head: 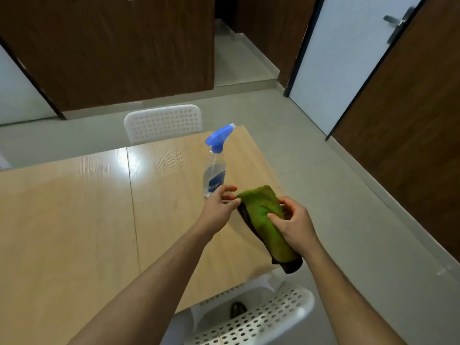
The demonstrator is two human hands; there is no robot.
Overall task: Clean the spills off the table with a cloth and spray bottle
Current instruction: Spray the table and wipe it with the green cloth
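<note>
The surface (pixel 74 220) is lying under both hands, w/ no spill discernible. Spray bottle (pixel 215 168) is standing upright just beyond the left grip, likely parked for reach. Green cloth (pixel 263 220) is hanging folded btwn both grips. Right hand (pixel 293 225) is pinching the cloth mid-length; left hand (pixel 221 205) is pinching its upper edge, probably unfolding it for wiping.
</note>
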